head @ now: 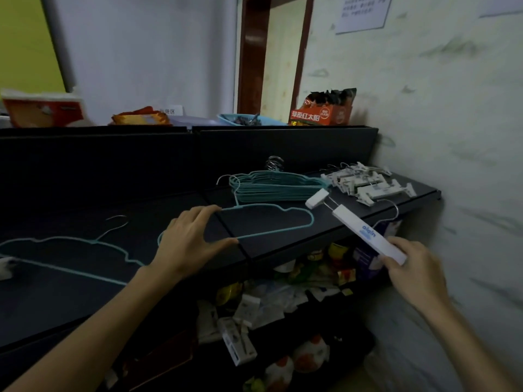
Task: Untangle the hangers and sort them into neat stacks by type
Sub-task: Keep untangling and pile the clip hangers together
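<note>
Two hands work above a dark shelf (283,222) set against a pale wall. Largest of the task items, a teal wire hanger (271,219) with a cloud-shaped outline lies on the shelf; the left hand (189,241) grips its left end, fingers over the upper wire and thumb at the lower wire. A second teal cloud hanger (65,250) lies flat to the left of that hand, metal hook pointing up-right. Behind the held hanger sits a stack of teal hangers (271,188), hooks bunched at the rear. To the right, a pile of white clip hangers (370,182) rests near the wall. The right hand (410,267) pinches the lower end of a white clip hanger (365,230), held diagonally above the shelf edge, its clip end (317,199) just beside the teal stack. Blue lettering on its bar appears to read "aigin". On the top ledge, an orange box (319,116) carries white Chinese characters. Lower shelves hold mixed packets.
</note>
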`<state>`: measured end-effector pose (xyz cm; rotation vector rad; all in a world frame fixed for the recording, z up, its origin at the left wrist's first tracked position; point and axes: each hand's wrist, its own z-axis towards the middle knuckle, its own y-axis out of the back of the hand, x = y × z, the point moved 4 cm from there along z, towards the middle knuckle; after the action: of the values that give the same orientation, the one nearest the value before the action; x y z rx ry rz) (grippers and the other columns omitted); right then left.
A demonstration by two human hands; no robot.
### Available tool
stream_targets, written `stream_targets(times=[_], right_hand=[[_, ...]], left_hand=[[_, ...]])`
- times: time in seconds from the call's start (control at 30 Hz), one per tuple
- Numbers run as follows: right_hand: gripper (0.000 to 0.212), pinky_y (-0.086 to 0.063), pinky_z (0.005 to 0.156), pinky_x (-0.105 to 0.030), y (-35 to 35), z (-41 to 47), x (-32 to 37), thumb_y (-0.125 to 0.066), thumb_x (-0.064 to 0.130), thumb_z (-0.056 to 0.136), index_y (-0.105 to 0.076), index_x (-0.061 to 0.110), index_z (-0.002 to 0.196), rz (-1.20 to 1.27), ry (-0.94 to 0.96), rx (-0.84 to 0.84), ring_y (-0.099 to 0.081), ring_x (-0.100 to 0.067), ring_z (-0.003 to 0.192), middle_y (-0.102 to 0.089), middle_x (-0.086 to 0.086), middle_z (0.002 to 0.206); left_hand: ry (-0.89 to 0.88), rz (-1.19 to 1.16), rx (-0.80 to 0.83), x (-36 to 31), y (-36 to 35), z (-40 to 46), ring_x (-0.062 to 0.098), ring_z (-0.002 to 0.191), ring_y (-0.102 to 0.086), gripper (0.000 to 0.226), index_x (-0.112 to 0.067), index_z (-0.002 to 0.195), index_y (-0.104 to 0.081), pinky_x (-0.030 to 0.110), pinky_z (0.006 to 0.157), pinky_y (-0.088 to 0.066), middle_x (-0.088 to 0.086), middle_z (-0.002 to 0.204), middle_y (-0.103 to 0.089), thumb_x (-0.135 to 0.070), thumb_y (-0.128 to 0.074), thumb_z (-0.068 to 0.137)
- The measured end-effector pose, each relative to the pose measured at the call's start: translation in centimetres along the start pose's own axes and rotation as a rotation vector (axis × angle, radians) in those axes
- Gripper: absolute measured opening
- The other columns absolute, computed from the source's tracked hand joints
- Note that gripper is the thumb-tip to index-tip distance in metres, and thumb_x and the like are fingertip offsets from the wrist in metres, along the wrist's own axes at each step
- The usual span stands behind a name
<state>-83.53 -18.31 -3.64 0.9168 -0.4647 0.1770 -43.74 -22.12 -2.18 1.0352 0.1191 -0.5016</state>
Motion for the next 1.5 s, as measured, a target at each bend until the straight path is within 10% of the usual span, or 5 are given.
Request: stream_targets(times=[0.4, 0.73, 1.23, 1.5], right_hand=[[0.04, -0.05, 0.088, -0.045, -2.5, 13.7, -1.9, -0.074, 0.017, 0.081, -0.064, 0.013, 0.119, 0.119, -0.043, -0.104, -0.058, -0.032, 0.099, -0.065, -0.011, 0.113], [0.041, -0.041, 0.079, -0.028, -5.8, 20.9, -2.7, -0.074, 0.017, 0.081, -0.065, 0.009, 0.12, 0.201, -0.005, -0.094, -0.057, -0.023, 0.092, -0.066, -0.013, 0.113], [0.039, -0.042, 0.071, -0.029, -10.0, 29.9, -8.1, -0.071, 0.009, 0.083, -0.063, 0.007, 0.121, 0.411, 0.152, 0.092, -0.053, -0.018, 0.089, -0.061, -0.003, 0.102], [0.038, -0.038, 0.076, -0.027, -12.1, 31.5, -9.2, -0.072, 0.012, 0.082, -0.065, 0.008, 0.119, 0.411, 0.278, 0.149, -0.051, -0.013, 0.094, -0.065, -0.006, 0.108]], left_hand=[[-0.111, -0.244, -0.076, -2.2, -5.9, 14.7, 0.02, 0.106, -0.055, 0.084, -0.024, 0.142, -0.038, 0.032, 0.089, -0.047, 0.007, 0.125, -0.049, -0.065, -0.064, 0.073], [0.035, -0.91, -0.056, -6.5, -6.1, 21.9, 0.023, 0.088, -0.07, 0.081, -0.045, 0.148, -0.002, 0.041, 0.079, -0.058, 0.006, 0.116, -0.055, -0.045, -0.058, 0.089], [0.358, -1.51, -0.044, -9.5, -11.2, 22.7, 0.048, 0.107, -0.06, 0.105, -0.043, 0.138, -0.03, 0.052, 0.087, -0.053, 0.029, 0.126, -0.054, -0.012, -0.085, 0.054], [0.45, -1.501, -0.095, -9.1, -11.9, 21.5, 0.043, 0.111, -0.06, 0.105, -0.023, 0.135, -0.041, 0.047, 0.087, -0.054, 0.028, 0.121, -0.06, -0.037, -0.094, 0.045]])
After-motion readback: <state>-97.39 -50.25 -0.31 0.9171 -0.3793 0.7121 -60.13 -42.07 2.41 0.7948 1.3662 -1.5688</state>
